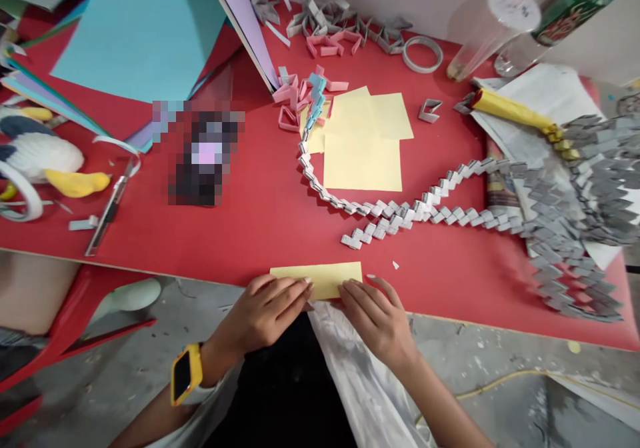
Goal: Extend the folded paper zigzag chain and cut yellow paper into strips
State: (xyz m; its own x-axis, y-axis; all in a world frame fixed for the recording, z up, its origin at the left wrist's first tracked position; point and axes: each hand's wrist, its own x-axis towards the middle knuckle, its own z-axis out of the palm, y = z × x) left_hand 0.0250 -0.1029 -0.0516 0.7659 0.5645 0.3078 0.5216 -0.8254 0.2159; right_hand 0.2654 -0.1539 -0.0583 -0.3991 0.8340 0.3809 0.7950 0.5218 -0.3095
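Left hand [273, 311] first, fingers bunched, holding down the yellow paper [325, 288] at the counter's [250, 241] near edge — light, thin, easily creased, I'd judge, so best steadied by its short ends. Right hand [377, 318] now: fingers close together, holding the right end.

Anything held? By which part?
Yellow paper: left hand on its left near side, right hand at its right near corner; pinched or pressed, can't tell.
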